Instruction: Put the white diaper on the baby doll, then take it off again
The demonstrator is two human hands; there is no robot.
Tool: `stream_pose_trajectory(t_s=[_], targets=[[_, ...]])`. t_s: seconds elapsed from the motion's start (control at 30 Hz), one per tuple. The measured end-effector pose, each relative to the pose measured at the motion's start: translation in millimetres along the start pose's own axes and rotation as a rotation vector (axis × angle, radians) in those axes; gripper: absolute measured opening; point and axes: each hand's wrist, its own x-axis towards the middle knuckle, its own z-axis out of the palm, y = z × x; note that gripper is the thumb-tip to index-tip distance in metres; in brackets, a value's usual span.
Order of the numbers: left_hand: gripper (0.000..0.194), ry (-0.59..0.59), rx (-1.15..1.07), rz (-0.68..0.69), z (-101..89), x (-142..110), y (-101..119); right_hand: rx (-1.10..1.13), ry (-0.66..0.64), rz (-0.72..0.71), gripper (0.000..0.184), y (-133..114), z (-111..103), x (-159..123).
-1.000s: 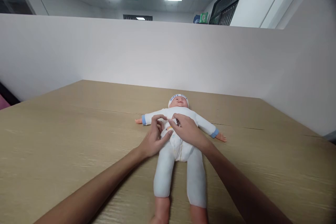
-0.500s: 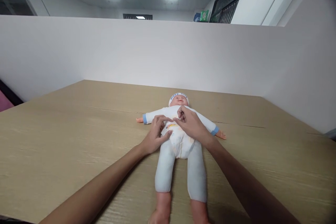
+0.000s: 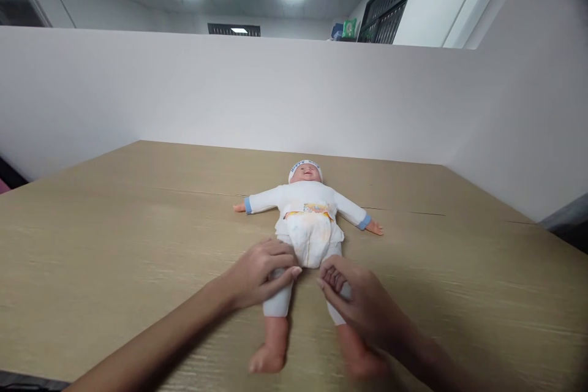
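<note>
A baby doll (image 3: 309, 193) in a white top with blue cuffs and white leggings lies face up on the table, arms spread. Round its hips is a white diaper (image 3: 310, 236) with an orange-yellow printed waistband. My left hand (image 3: 269, 271) lies across the doll's thigh on the left, fingers together and slightly bent, thumb apart below them. Over the other leg, my right hand (image 3: 356, 294) is curled with its thumb near the fingertips, and nothing shows in it. Whether either hand touches the diaper's lower edge is hidden.
The doll lies on a wide wood-grain table (image 3: 138, 245) with a seam across it. A white partition (image 3: 229, 92) stands behind the table. Beyond it are a green package (image 3: 349, 28) and a dark barred window. A grey object (image 3: 569, 217) sits at the right edge.
Both hands have moved from the diaper's waist down to the doll's thighs, uncovering the waistband and belly. My right hand has also shifted right. The view has shifted slightly.
</note>
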Motion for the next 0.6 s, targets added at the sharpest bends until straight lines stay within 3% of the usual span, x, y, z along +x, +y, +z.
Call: stream_pose_trajectory(t_s=[0.17,0.37,0.6], targets=[[0.034,-0.018,0.136,-0.104,1.7,2.5,-2.4,-0.094,0.076,0.061,0.011,22.2,1.2,14.3],[0.037,0.124,0.005,-0.393,23.6,8.9,-5.4,-0.32,0.107,0.032,0.028,18.6,13.7,26.4],[0.039,0.103,-0.056,-0.362,25.3,11.6,-12.0,-0.28,0.13,0.004,0.019,19.8,19.5,15.0]])
